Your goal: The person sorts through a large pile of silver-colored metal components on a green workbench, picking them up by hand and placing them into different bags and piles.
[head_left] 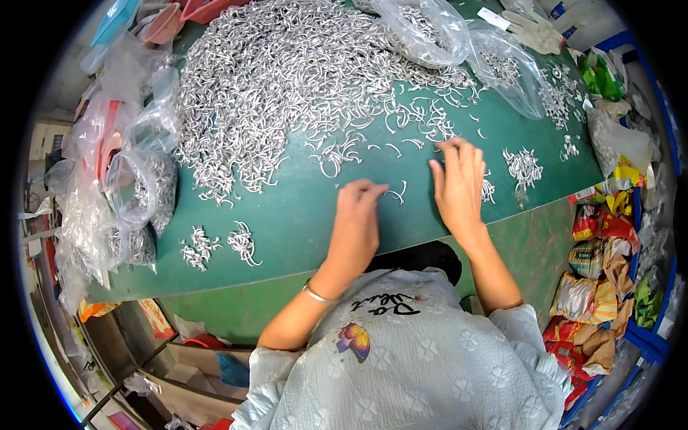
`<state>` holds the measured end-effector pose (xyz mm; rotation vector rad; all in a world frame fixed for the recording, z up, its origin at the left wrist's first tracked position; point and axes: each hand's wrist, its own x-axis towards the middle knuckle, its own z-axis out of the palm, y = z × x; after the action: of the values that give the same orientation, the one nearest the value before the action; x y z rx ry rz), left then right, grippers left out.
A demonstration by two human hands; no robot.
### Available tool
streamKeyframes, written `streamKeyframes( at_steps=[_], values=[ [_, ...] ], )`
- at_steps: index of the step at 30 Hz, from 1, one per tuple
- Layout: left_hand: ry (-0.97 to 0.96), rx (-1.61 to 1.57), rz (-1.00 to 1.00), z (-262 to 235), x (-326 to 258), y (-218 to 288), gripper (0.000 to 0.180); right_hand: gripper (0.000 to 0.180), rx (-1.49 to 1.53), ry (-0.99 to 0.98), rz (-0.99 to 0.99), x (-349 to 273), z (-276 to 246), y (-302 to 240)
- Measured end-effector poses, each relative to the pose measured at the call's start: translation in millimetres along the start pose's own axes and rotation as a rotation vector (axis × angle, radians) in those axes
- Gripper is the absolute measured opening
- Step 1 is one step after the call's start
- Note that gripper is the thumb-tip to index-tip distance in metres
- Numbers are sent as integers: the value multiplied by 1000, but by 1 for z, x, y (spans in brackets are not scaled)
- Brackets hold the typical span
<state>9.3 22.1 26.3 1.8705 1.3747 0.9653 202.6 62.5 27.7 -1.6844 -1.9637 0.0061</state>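
Note:
A large heap of small curved silvery metal pieces (287,79) covers the far part of the green table. My left hand (356,218), a bangle on its wrist, is closed with thumb and fingertips together. Right beside those fingertips lie a couple of curved pieces (400,192); whether one is pinched is too blurred to tell. My right hand (461,179) reaches over the table, thumb apart from its stretched fingers. Its fingertips are at the loose pieces by the heap's near edge. A small pile (488,188) is partly hidden behind this hand.
Small piles of metal pieces lie at left (242,242) and right (523,168). Clear plastic bags (132,186) of pieces crowd the left edge; more bags (505,68) and a glove (532,32) lie at the far right. Colourful packages (584,297) fill a blue rack beside the table.

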Motion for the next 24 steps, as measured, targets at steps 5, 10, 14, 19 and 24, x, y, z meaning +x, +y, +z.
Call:
streamKeyframes(
  at_steps=[5,10,14,19,24],
  values=[
    [-100,311,197,30,11,5,40,37,-113,-152,-40,-17,0,0],
    [-167,186,226,12,-8,-1,33,26,235,-142,-54,-23,-18,5],
    [-171,109,170,0,-21,-1,32,27,198,-91,-22,-19,-16,6],
    [-250,209,263,6,-12,0,43,25,326,-246,-99,-33,-8,-15],
    [-189,160,243,2,-18,2,52,22,577,-241,-13,-19,-16,7]
  ],
)
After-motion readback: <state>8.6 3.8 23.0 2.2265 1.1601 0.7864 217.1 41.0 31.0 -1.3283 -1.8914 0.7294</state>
